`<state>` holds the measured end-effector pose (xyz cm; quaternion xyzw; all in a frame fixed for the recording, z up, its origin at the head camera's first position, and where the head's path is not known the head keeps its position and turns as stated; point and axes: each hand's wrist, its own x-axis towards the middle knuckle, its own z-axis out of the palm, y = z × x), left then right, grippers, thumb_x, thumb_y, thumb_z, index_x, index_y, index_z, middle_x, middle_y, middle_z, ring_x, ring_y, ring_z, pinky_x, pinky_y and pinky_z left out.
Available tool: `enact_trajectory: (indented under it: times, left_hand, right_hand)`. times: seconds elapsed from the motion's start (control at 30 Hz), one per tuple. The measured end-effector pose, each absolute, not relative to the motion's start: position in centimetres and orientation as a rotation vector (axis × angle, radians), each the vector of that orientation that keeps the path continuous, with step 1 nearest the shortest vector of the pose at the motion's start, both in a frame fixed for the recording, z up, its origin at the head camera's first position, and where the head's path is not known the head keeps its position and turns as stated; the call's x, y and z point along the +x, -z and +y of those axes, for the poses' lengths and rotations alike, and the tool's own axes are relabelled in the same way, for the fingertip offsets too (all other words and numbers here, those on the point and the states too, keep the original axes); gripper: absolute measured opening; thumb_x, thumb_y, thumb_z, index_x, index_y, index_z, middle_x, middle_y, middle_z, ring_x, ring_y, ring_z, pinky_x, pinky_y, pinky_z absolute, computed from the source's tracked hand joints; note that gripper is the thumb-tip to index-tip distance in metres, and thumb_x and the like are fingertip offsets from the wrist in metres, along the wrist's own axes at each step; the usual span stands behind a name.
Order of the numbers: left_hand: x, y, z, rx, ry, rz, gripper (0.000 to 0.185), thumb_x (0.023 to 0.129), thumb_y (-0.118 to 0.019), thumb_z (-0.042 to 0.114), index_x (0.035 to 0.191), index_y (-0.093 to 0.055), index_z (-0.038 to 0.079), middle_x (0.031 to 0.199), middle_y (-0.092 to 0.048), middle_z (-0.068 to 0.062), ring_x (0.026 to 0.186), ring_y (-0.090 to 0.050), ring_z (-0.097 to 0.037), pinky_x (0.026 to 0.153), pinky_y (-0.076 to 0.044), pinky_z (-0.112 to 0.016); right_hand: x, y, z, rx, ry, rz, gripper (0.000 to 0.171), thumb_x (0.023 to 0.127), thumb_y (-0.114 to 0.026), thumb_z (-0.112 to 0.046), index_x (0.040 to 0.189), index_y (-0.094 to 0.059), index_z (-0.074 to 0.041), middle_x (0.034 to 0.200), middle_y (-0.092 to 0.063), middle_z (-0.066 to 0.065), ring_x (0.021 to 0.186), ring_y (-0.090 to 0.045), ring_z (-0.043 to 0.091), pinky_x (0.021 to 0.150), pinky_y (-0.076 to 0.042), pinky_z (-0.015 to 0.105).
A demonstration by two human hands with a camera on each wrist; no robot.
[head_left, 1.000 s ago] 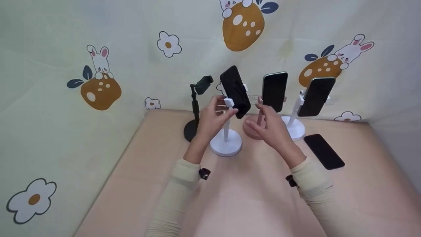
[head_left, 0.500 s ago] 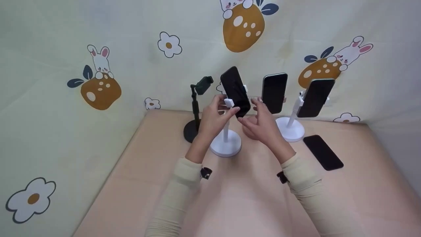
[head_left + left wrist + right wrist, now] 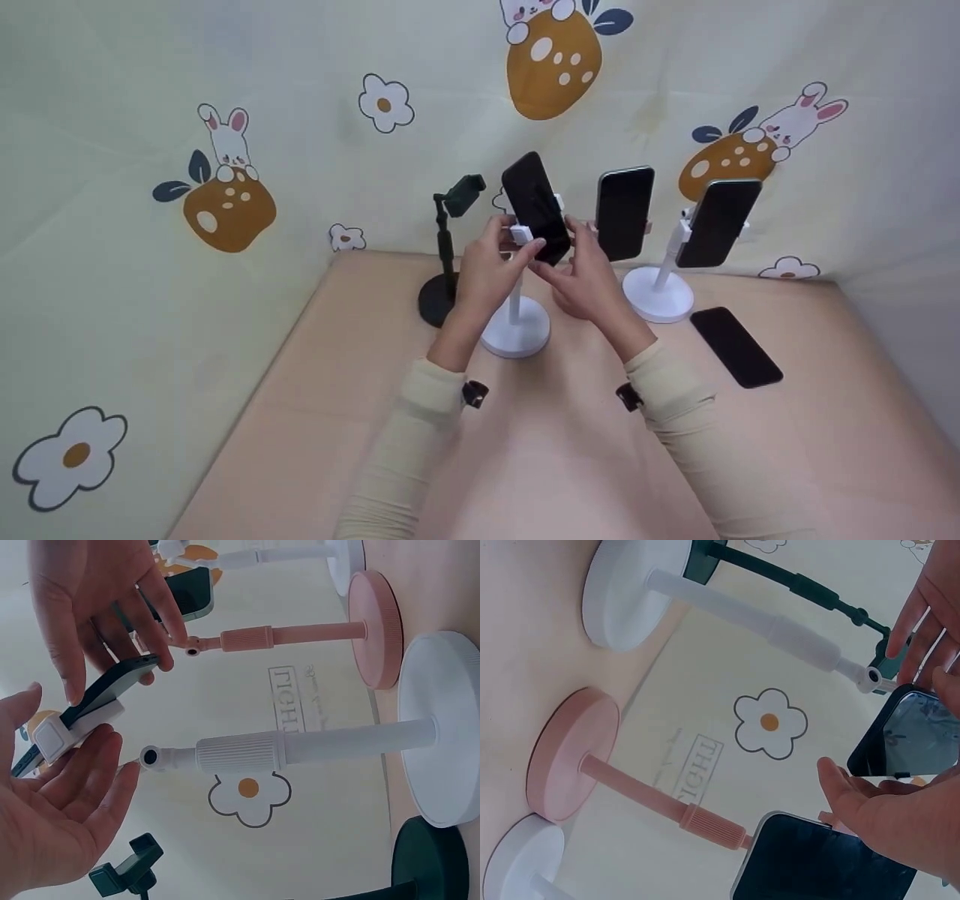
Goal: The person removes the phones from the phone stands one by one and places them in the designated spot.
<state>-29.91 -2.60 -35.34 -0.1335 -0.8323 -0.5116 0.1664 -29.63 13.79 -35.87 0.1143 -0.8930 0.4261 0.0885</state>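
Observation:
A black phone (image 3: 534, 202) sits tilted in the white clamp (image 3: 520, 235) of a white phone stand (image 3: 517, 334). My left hand (image 3: 482, 281) holds the clamp area from the left, its fingers behind and its thumb in front, by the phone's lower part. From the right, my right hand (image 3: 589, 277) grips the phone's lower end, thumb at the bottom edge and fingers along the far side. The left wrist view shows the stand's ball joint (image 3: 151, 757) just beyond the left fingers.
Left of the white stand is a black stand (image 3: 445, 247) with no phone. To the right are a phone (image 3: 625, 214) on a pink stand (image 3: 375, 630), partly hidden by my right hand, and another phone (image 3: 720, 225) on a second white stand (image 3: 658, 296). A loose phone (image 3: 736, 346) lies flat.
My right hand has moved left, from beside the pink stand to the lower end of the tilted phone. The left hand stays at the clamp.

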Motion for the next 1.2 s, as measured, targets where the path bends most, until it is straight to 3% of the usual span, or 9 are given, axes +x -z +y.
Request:
enact_trajectory:
  times: [0.27,0.47,0.67,0.93,1.2]
  left_hand:
    - [-29.8,34.8,-2.0,-0.298,1.363,-2.441,0.05,0.095,-0.066,0.041,0.132,-0.056,0.01,0.112,-0.076,-0.008,0.103,-0.072,-0.02,0.091,-0.057,-0.037]
    - [-29.9,34.6,-1.7,-0.265,1.304,-2.457,0.049,0.095,-0.066,0.042,0.131,-0.058,0.01,0.105,-0.077,-0.007,0.099,-0.071,-0.02,0.085,-0.056,-0.038]
    - [-30.0,34.4,-1.6,-0.225,1.261,-2.483,0.049,0.096,-0.064,0.044,0.13,-0.059,0.01,0.105,-0.077,-0.007,0.091,-0.069,-0.019,0.076,-0.055,-0.034]
    - [-29.9,34.4,-1.4,-0.161,1.151,-2.519,0.046,0.097,-0.06,0.048,0.126,-0.063,0.012,0.107,-0.077,-0.005,0.079,-0.068,-0.017,0.06,-0.047,-0.027]
    - [-29.7,34.4,-1.4,-0.151,1.02,-2.491,0.036,0.098,-0.059,0.043,0.111,-0.068,0.01,0.089,-0.076,-0.005,0.067,-0.062,-0.016,0.054,-0.042,-0.025]
  right_hand:
    - [-30.0,35.8,13.7,0.321,-1.277,-2.633,0.093,0.089,-0.072,-0.044,0.157,-0.02,-0.007,0.161,-0.03,0.017,0.148,-0.035,0.031,0.119,-0.034,0.048]
    - [-30.4,35.9,13.5,0.345,-1.293,-2.554,0.089,0.088,-0.074,-0.041,0.154,-0.028,-0.004,0.154,-0.041,0.018,0.143,-0.041,0.029,0.121,-0.031,0.045]
    - [-30.7,36.0,13.5,0.34,-1.32,-2.533,0.085,0.088,-0.075,-0.037,0.153,-0.031,-0.003,0.151,-0.043,0.019,0.139,-0.045,0.03,0.119,-0.035,0.044]
    - [-31.0,36.3,13.3,0.321,-1.258,-2.523,0.083,0.088,-0.075,-0.035,0.152,-0.033,-0.003,0.152,-0.046,0.018,0.145,-0.04,0.032,0.122,-0.029,0.046]
    - [-30.9,36.6,13.1,0.338,-1.261,-2.434,0.077,0.084,-0.081,-0.032,0.146,-0.045,-0.004,0.141,-0.057,0.017,0.131,-0.057,0.03,0.112,-0.043,0.044]
